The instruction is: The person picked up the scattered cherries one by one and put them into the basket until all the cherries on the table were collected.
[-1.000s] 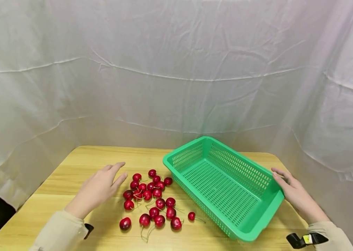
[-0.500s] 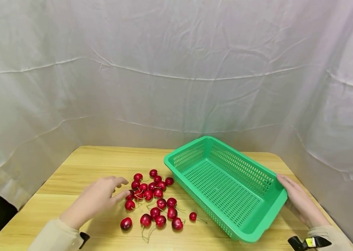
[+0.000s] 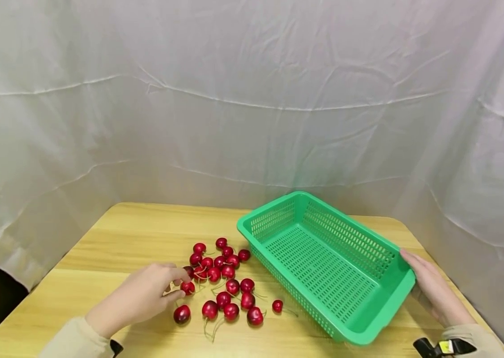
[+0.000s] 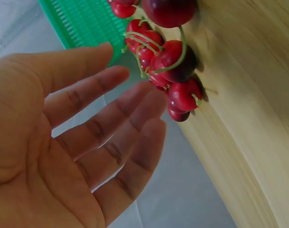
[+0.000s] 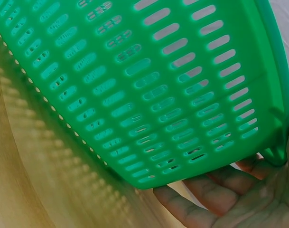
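Many red cherries (image 3: 213,274) with green stems lie loose on the wooden table. My left hand (image 3: 142,293) is at their left side, with its thumb and fingertips apart around a cherry (image 3: 187,288); the left wrist view shows its loosely bent fingers (image 4: 130,104) with nothing between them. To the right of the cherries is a green plastic basket (image 3: 323,258) with slotted walls and nothing inside. My right hand (image 3: 433,291) grips the basket's right end, with fingers (image 5: 210,194) under its bottom. That end appears raised off the table.
The wooden table (image 3: 144,228) has rounded far corners. A pale hanging cloth (image 3: 252,124) encloses its back and sides. One cherry (image 3: 182,314) lies apart near my left wrist, and a small one (image 3: 277,306) lies close to the basket.
My left hand has moved closer to me and into the edge of the cherries, its fingers bending more. The right hand has shifted its fingers lower around the basket's end. The cherries stay put.
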`<state>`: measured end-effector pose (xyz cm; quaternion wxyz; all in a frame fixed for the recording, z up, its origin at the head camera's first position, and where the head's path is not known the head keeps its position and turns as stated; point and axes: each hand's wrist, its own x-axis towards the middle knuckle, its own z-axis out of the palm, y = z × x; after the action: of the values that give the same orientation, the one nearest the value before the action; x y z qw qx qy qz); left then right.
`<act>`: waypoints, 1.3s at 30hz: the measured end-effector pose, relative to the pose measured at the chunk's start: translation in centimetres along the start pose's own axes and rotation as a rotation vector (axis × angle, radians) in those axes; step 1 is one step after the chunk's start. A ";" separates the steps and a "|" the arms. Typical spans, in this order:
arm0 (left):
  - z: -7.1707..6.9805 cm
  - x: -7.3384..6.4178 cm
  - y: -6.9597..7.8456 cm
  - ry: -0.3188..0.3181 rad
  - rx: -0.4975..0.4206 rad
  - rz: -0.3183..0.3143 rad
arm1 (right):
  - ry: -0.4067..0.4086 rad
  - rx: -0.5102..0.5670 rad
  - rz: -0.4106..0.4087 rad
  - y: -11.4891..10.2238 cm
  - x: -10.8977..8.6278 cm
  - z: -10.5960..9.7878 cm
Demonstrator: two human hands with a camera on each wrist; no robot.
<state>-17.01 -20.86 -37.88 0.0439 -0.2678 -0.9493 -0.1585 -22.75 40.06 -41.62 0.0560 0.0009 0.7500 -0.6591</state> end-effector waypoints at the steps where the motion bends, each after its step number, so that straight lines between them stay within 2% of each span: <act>1: 0.0 0.0 -0.1 0.002 -0.002 -0.005 | 0.004 -0.005 0.002 0.0 0.0 0.0; 7: 0.5 -0.2 -0.9 0.017 0.036 -0.030 | 0.008 -0.043 0.013 -0.1 0.0 0.1; 10: 0.7 -0.3 -1.3 0.016 0.035 -0.031 | -0.001 -0.025 0.001 -0.1 0.0 0.1; 21: 1.3 -0.4 -2.3 -0.035 -0.112 -0.053 | -0.003 0.013 -0.037 -0.1 -0.1 0.4; 28: 1.9 -0.6 -2.5 -0.025 -0.158 -0.043 | -0.011 0.023 -0.042 -0.1 -0.1 0.3; 39: 1.6 -1.0 -2.0 -0.008 -0.210 -0.063 | 0.025 -0.043 0.004 -0.2 -0.1 0.6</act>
<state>-17.19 -22.50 -40.13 0.0069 -0.2416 -0.9356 -0.2575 -22.64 39.47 -41.45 0.0481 0.0095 0.7645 -0.6427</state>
